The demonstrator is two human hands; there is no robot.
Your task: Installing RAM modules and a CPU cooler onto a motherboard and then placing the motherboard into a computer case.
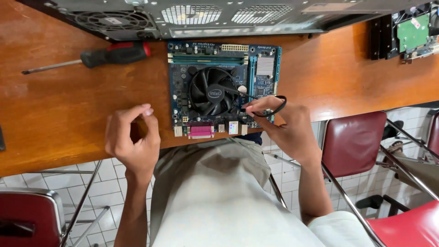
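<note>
A blue motherboard (265, 82) lies on the wooden table (59, 110), with a round black cooler fan (212, 91) in its middle. My right hand (286, 126) is at the board's lower right corner and pinches the thin black fan cable (278, 107), which loops up from the fan over my fingers. My left hand (132, 139) hovers left of the board above the table's near edge. Its fingers are curled loosely and hold nothing.
A grey computer case (206, 16) lies along the far edge. A red-and-black screwdriver (98, 56) rests left of the board. A hard drive with a green circuit board (411, 32) sits at the far right. Dark red chairs (352, 142) stand on the tiled floor.
</note>
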